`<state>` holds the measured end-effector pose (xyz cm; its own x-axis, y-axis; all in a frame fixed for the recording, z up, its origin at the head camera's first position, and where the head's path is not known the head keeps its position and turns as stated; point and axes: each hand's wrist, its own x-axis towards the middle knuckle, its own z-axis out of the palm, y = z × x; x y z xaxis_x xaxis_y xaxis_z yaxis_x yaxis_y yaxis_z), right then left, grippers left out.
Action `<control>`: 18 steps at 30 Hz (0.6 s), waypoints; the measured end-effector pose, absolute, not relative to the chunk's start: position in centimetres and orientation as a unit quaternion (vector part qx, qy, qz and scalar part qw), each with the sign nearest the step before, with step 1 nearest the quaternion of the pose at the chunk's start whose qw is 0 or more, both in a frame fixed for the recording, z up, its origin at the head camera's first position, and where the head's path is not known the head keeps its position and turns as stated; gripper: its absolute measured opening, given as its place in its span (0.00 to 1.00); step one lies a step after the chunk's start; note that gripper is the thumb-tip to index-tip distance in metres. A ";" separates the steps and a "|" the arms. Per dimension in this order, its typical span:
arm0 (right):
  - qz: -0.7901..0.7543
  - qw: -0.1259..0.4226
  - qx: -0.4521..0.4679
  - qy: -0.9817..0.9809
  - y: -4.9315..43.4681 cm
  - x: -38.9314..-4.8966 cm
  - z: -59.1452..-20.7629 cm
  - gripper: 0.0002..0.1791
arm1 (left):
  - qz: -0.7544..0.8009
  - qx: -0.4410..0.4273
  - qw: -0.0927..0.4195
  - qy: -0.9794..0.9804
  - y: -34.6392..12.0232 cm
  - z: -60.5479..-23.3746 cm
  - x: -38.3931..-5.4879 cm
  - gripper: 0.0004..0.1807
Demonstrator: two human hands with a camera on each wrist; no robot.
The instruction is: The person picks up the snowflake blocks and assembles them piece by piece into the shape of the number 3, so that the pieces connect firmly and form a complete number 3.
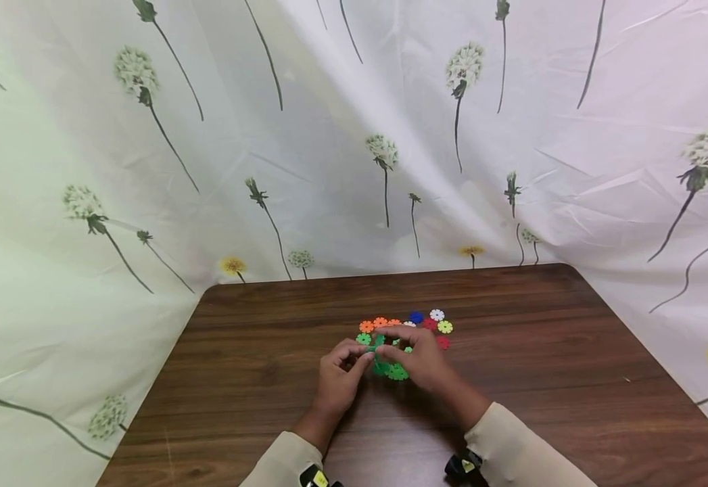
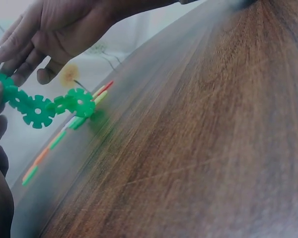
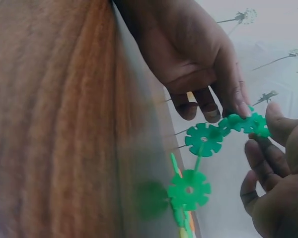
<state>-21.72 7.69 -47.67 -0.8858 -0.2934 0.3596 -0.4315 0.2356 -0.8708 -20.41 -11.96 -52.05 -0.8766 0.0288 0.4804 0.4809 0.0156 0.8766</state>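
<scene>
A linked chain of green, notched flower-shaped discs point(image 2: 38, 111) hangs between the two hands, above the table. My left hand point(image 1: 337, 382) pinches its upper end from the left, thumb against the fingers. From the other side my right hand point(image 1: 422, 357) grips the same end between thumb and fingers, its fingertips close to the left ones. In the right wrist view the lower green disc point(image 3: 189, 190) dangles at the bottom of the chain, near the tabletop. Parts of the topmost discs are hidden behind the fingers.
Loose flower discs lie flat on the brown wooden table point(image 1: 256, 406) just beyond the hands: orange ones point(image 1: 366, 327), a blue one point(image 1: 415, 316), a white one point(image 1: 437, 315), a yellow one point(image 1: 445, 327) and red ones point(image 1: 443, 343). A dandelion-print curtain point(image 1: 329, 169) surrounds the table.
</scene>
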 end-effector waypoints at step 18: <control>0.586 0.146 0.305 -0.736 7.3 -21.6 -49.3 0.19 | -0.693 -0.156 0.183 -0.679 -11.5 -52.3 -20.5 0.02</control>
